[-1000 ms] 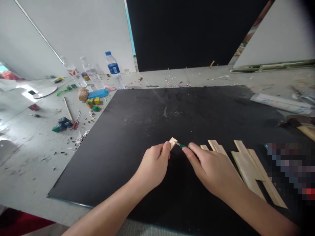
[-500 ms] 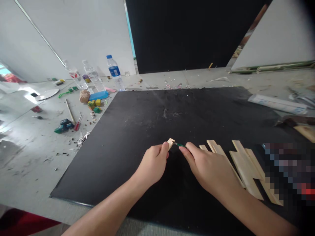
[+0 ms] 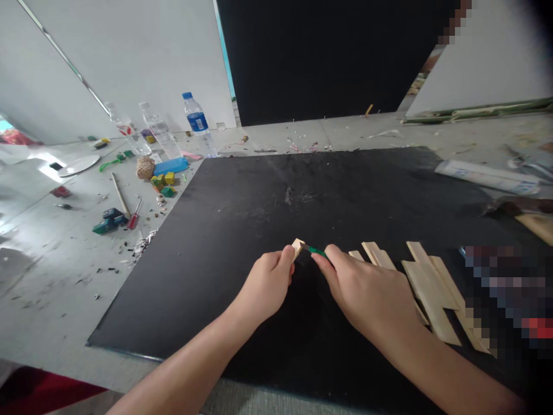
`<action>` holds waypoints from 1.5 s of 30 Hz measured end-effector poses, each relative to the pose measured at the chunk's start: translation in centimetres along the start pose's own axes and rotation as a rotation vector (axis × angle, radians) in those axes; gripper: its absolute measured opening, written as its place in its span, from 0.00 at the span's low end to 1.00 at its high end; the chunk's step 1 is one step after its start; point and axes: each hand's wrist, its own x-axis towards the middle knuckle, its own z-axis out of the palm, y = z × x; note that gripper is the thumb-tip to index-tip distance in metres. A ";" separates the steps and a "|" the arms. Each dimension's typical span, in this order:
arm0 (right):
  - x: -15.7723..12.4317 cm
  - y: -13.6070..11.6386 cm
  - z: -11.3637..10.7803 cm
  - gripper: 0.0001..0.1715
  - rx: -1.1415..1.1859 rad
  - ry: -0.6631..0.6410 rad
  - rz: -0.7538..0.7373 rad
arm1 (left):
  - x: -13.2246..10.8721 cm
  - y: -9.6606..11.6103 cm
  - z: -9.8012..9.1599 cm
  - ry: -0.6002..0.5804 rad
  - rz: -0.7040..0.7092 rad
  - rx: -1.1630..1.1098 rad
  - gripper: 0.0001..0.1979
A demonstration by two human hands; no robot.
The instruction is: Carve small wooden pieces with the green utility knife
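The left hand [image 3: 268, 282] pinches a short, pale wooden piece [image 3: 298, 246] between thumb and fingers above the flat black board [image 3: 216, 248], leaving its far end bare — apparently so the blade can reach it clear of the fingertips. The right hand [image 3: 367, 288] grips a slim green-handled knife [image 3: 317, 251], held low near the blade, probably for control. Flat, pale wooden strips [image 3: 430, 282] lie beside the right forearm. Compared with a second ago, the right fingertips sit slightly nearer the left hand.
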 end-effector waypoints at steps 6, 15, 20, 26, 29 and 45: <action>0.7 2.6 0.3 0.27 -0.145 -0.058 0.144 | -0.4 0.5 -0.1 -0.039 -0.082 -0.066 0.27; 0.3 0.7 -0.3 0.23 0.200 -0.019 0.004 | -0.6 1.2 0.1 -0.074 -0.071 -0.202 0.26; 0.0 0.6 -0.1 0.23 0.200 -0.043 -0.023 | -0.7 0.6 0.4 -0.055 -0.011 -0.130 0.28; -0.1 0.7 0.4 0.24 0.109 -0.076 0.006 | -0.2 -0.4 0.6 0.006 0.030 -0.018 0.28; 0.1 0.5 0.4 0.25 0.078 -0.073 0.022 | -0.1 -0.5 0.6 0.007 0.013 -0.018 0.27; 0.5 -0.1 -0.1 0.27 0.019 -0.114 0.059 | -0.4 1.4 0.5 -0.050 -0.146 -0.162 0.22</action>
